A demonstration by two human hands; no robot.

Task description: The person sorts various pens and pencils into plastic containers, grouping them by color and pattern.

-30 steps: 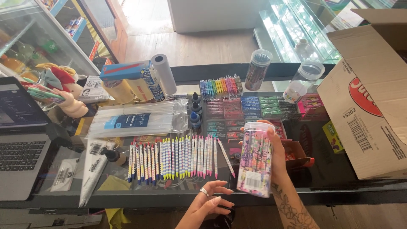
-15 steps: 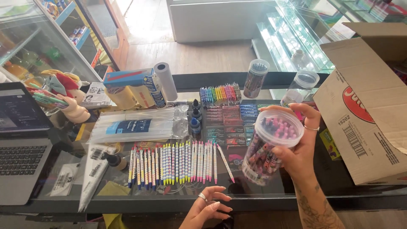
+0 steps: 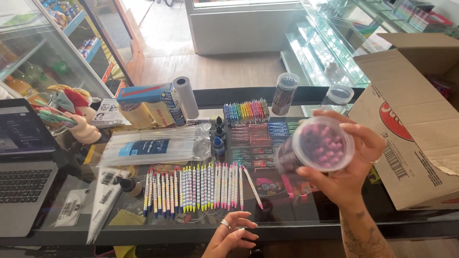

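Right hand: the right hand [image 3: 351, 165] is holding a clear jar [image 3: 318, 145] up over the worktop [image 3: 287, 215], tipped so its round lid is facing the camera.
Grip: fingers are wrapping the jar's rim and side, clamped on it (thumb low, fingertips over the top edge).
Jar: it is looking packed with small pink and purple pieces, blurred, so their kind is hard to tell.
Handling: likely rigid plastic, smooth and a bit slippery, fairly weighty when this full; the wall just below the lid seems the safer hold, since the lid alone might pop off.
Left hand: the left hand [image 3: 232, 234] is resting at the near edge, fingers loosely curled and apart, holding nothing.
Below the jar: a row of pens [image 3: 196, 187] is lying side by side, with flat coloured packs [image 3: 258, 141] behind.
Right side: an open cardboard box [image 3: 416, 124] is crowding in close.
Behind: two more jars [image 3: 285, 92] are standing upright.
Left side: a laptop [image 3: 21, 162] and a paper roll [image 3: 185, 97] are sitting well apart.
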